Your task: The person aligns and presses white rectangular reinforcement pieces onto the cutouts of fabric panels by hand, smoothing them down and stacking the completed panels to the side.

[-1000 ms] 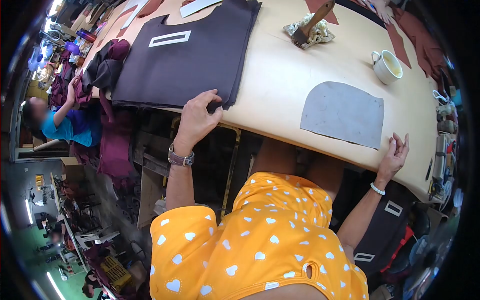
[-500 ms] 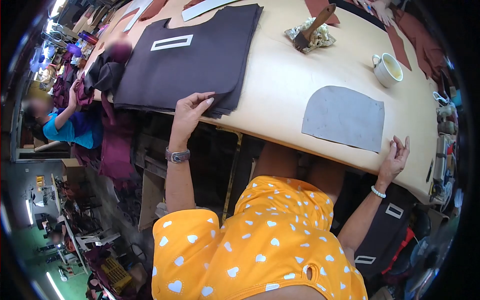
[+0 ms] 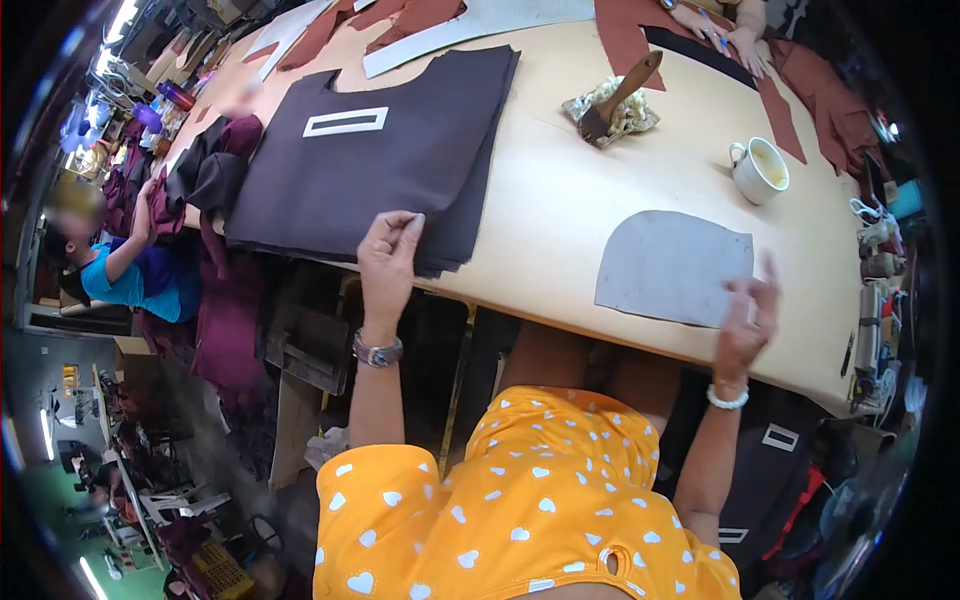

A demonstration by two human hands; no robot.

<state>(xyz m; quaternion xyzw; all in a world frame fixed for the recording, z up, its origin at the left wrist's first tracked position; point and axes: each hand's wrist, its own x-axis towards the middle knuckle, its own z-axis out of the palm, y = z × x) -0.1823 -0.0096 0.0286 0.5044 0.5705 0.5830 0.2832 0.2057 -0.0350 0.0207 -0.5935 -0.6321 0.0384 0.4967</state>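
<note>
A stack of dark fabric panels point(image 3: 400, 150) with a cut-out neckline lies on the table, with a white rectangular frame-shaped piece point(image 3: 345, 122) on the top one. My left hand point(image 3: 388, 262) pinches the near corner of the top panel between thumb and fingers, and that edge is lifted off the stack. A grey template point(image 3: 670, 265), curved at one top corner, lies flat to the right. My right hand point(image 3: 748, 325), blurred by motion, hovers at the template's right edge; its fingers look apart, with nothing seen in them. Whether it touches the template I cannot tell.
A wooden-handled brush point(image 3: 620, 100) rests on a crumpled plastic bag point(image 3: 640, 120). Near it stands a white cup point(image 3: 745, 180) with pale yellowish contents. Reddish-brown fabric pieces point(image 3: 625, 40) lie at the far side, near another person's hands point(image 3: 735, 40). A co-worker in blue point(image 3: 135, 275) sits at left.
My right hand has moved left from beside the table edge to the template. My left hand still pinches the panel corner. The view has shifted slightly, showing more of the table's far side.
</note>
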